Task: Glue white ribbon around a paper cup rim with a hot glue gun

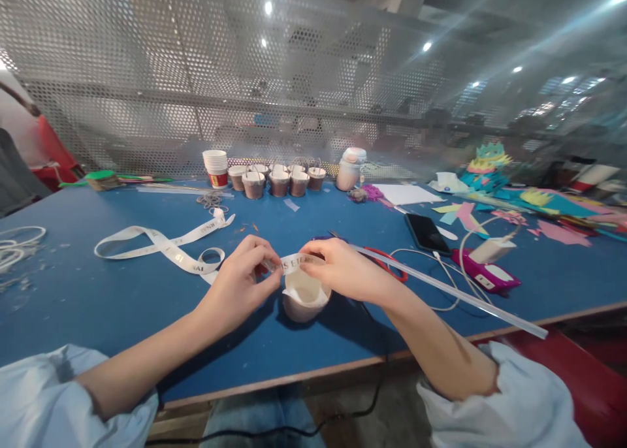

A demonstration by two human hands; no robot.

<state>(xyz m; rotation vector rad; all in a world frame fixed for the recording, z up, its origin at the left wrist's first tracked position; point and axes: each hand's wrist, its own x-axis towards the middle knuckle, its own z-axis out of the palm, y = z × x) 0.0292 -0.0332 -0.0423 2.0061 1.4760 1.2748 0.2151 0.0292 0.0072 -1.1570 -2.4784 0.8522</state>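
A white printed ribbon (292, 262) stretches between my two hands over the far rim of a small paper cup (304, 307). My left hand (247, 272) pinches the ribbon at the cup's left side. Fingers bent, my right hand (337, 265) presses the ribbon at the rim's right side. The cup stands upright on the blue table, its pale inside facing me, with a small white flap at its left edge. More of the same ribbon (161, 242) lies looped on the table to the left. Behind my right hand are red-handled scissors (386, 264), partly hidden.
Several brown cups with handles (279, 181) stand at the back beside stacked paper cups (216, 168) and a jar (351, 169). To the right lie a long clear stick (455, 291), a phone (426, 232), a magenta device (484, 273), white cables and coloured paper scraps (465, 216).
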